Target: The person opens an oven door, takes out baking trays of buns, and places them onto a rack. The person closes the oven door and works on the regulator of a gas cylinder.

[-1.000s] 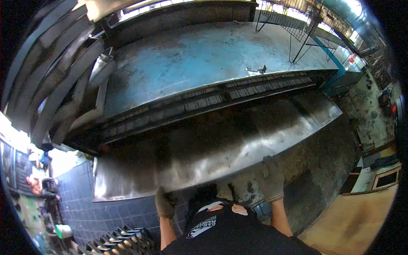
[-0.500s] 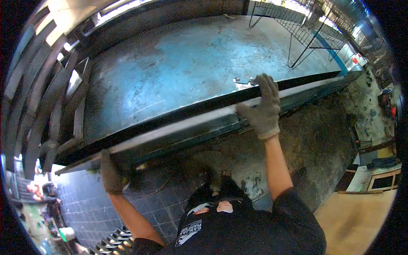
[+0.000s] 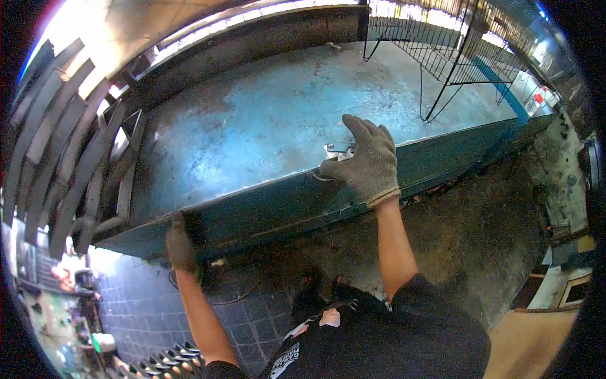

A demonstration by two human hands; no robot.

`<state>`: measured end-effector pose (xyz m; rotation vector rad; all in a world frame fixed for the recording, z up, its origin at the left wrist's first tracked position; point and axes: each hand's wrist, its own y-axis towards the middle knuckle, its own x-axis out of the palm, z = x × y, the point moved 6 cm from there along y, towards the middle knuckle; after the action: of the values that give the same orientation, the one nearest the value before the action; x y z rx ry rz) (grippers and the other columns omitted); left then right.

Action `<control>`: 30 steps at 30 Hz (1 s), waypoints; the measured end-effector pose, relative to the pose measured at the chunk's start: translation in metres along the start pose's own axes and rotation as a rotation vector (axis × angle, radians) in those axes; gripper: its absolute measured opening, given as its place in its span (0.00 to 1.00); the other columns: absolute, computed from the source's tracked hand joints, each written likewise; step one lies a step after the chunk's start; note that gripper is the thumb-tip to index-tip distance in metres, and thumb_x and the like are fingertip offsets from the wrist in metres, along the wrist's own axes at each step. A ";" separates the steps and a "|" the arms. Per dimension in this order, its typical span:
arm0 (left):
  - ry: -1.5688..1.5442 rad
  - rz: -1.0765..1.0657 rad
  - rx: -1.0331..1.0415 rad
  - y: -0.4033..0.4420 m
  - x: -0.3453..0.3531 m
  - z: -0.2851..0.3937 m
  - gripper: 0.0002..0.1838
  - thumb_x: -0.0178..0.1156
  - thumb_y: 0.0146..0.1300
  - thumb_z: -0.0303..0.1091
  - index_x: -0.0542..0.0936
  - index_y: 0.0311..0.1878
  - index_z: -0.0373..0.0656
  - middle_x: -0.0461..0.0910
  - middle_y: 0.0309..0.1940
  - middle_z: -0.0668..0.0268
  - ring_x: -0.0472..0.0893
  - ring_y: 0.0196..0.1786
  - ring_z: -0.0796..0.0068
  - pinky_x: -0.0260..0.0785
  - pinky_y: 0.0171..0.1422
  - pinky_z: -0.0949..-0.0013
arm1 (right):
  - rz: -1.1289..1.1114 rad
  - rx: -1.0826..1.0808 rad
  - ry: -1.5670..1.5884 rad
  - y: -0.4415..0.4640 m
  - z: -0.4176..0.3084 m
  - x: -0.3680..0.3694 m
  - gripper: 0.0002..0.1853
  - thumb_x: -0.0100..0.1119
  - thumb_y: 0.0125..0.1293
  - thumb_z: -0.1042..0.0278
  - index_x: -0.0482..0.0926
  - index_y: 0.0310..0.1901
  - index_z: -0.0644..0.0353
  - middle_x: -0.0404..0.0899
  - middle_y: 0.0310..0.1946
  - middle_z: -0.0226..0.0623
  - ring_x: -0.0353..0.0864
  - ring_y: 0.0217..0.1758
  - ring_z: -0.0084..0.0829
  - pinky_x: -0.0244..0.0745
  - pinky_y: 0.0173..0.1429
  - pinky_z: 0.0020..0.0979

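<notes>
Both my hands wear grey-brown knitted work gloves. My right hand (image 3: pixel 369 158) is spread over the front edge of a large blue-painted metal surface (image 3: pixel 252 120), thumb and fingers apart. Between its thumb and fingers shows a small silver metal latch (image 3: pixel 339 150), partly covered by the glove. Farther left, my left hand (image 3: pixel 181 243) lies in shadow against the long dark teal front panel (image 3: pixel 265 218). Its fingers point up to the panel's upper edge and look stretched flat. The panel stands close along the edge of the blue surface.
A black wire rack (image 3: pixel 451 66) stands on the blue surface at the right. Dark slats (image 3: pixel 63 145) rise at the left. Below lie a dark tiled floor (image 3: pixel 136 303) and a stained concrete floor (image 3: pixel 467 221). A tan board (image 3: pixel 536 341) is at lower right.
The front panel has come up against the blue surface, and the dark gap between them has closed. My right hand has moved left to the latch; my left hand stays on the panel.
</notes>
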<state>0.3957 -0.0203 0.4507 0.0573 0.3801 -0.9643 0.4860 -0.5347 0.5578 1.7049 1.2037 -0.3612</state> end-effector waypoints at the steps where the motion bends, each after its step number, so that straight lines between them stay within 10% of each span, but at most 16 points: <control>1: -0.001 -0.019 -0.121 0.000 0.000 -0.010 0.46 0.56 0.83 0.76 0.83 0.37 0.30 0.78 0.29 0.65 0.68 0.35 0.69 0.72 0.41 0.57 | -0.047 -0.015 -0.054 0.000 0.002 0.002 0.52 0.89 0.48 0.36 0.83 0.74 0.54 0.88 0.69 0.47 0.83 0.76 0.53 0.60 0.93 0.58; 4: 0.172 0.012 0.262 -0.002 0.008 0.009 0.43 0.54 0.88 0.69 0.84 0.39 0.28 0.76 0.28 0.63 0.68 0.35 0.68 0.72 0.42 0.55 | 0.051 -0.094 0.058 -0.033 -0.010 0.022 0.48 0.85 0.56 0.40 0.82 0.75 0.58 0.87 0.70 0.52 0.79 0.81 0.57 0.57 0.93 0.62; 8: 0.070 0.027 -0.009 -0.010 0.017 -0.001 0.42 0.53 0.90 0.65 0.87 0.43 0.24 0.76 0.27 0.60 0.67 0.36 0.64 0.71 0.43 0.52 | 0.153 -0.072 0.250 -0.068 -0.036 0.016 0.44 0.82 0.63 0.46 0.79 0.76 0.62 0.80 0.76 0.57 0.74 0.85 0.61 0.55 0.95 0.62; 13: 0.587 -0.045 0.492 -0.036 0.037 -0.092 0.33 0.57 0.89 0.57 0.85 0.63 0.28 0.83 0.55 0.46 0.78 0.57 0.57 0.73 0.66 0.51 | 0.146 -0.029 0.834 -0.125 0.045 0.055 0.34 0.74 0.74 0.57 0.79 0.76 0.64 0.77 0.80 0.52 0.74 0.87 0.55 0.73 0.88 0.50; 14: 0.766 -0.101 0.621 -0.051 0.046 -0.120 0.30 0.59 0.88 0.53 0.83 0.68 0.29 0.82 0.64 0.44 0.80 0.65 0.54 0.72 0.73 0.51 | -0.146 0.230 0.854 -0.142 0.066 0.082 0.30 0.68 0.79 0.57 0.79 0.76 0.63 0.77 0.81 0.52 0.74 0.86 0.55 0.71 0.89 0.50; 15: 0.624 -0.151 0.525 -0.072 0.061 -0.122 0.27 0.57 0.89 0.48 0.83 0.70 0.31 0.84 0.66 0.46 0.82 0.66 0.56 0.74 0.73 0.52 | -0.450 0.476 0.799 -0.168 0.087 0.108 0.28 0.62 0.83 0.57 0.79 0.76 0.63 0.77 0.81 0.52 0.74 0.86 0.55 0.70 0.89 0.51; 17: 0.321 -0.259 0.293 -0.118 0.091 -0.144 0.23 0.51 0.91 0.40 0.85 0.71 0.34 0.89 0.64 0.51 0.86 0.64 0.59 0.79 0.69 0.54 | -0.345 -0.481 -0.285 -0.241 0.142 0.207 0.27 0.58 0.84 0.71 0.74 0.81 0.62 0.77 0.82 0.44 0.81 0.80 0.49 0.76 0.84 0.46; 21: 0.554 -0.457 0.202 -0.213 0.127 -0.201 0.23 0.49 0.92 0.40 0.85 0.71 0.33 0.93 0.61 0.60 0.90 0.55 0.63 0.84 0.63 0.57 | -0.514 -0.187 -0.082 -0.282 0.266 0.363 0.29 0.55 0.84 0.67 0.73 0.84 0.58 0.79 0.81 0.47 0.79 0.81 0.57 0.69 0.88 0.54; 24: -0.034 -0.366 -0.393 -0.253 0.137 -0.263 0.25 0.60 0.85 0.45 0.84 0.71 0.35 0.89 0.62 0.53 0.89 0.61 0.59 0.81 0.65 0.56 | -0.829 -0.033 -0.280 -0.265 0.271 0.366 0.36 0.55 0.83 0.57 0.66 0.89 0.52 0.70 0.88 0.49 0.69 0.89 0.56 0.54 0.96 0.59; 27: 0.079 -0.474 -0.317 -0.287 0.148 -0.252 0.27 0.60 0.85 0.48 0.83 0.73 0.35 0.89 0.65 0.51 0.89 0.65 0.58 0.80 0.67 0.57 | -0.750 0.345 -0.148 -0.241 0.231 0.282 0.36 0.61 0.80 0.57 0.72 0.86 0.52 0.75 0.84 0.51 0.75 0.85 0.55 0.59 0.93 0.60; 30: 0.305 -0.513 -0.252 -0.294 0.168 -0.205 0.33 0.61 0.84 0.50 0.76 0.84 0.41 0.84 0.75 0.48 0.83 0.76 0.47 0.76 0.78 0.54 | -0.340 0.018 -0.079 -0.254 0.198 0.247 0.36 0.71 0.77 0.51 0.76 0.81 0.56 0.88 0.70 0.47 0.86 0.70 0.57 0.82 0.73 0.54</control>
<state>0.1834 -0.2780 0.2373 -0.1301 0.8215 -1.4108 0.4420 -0.5569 0.1555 1.4850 1.4354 -0.6405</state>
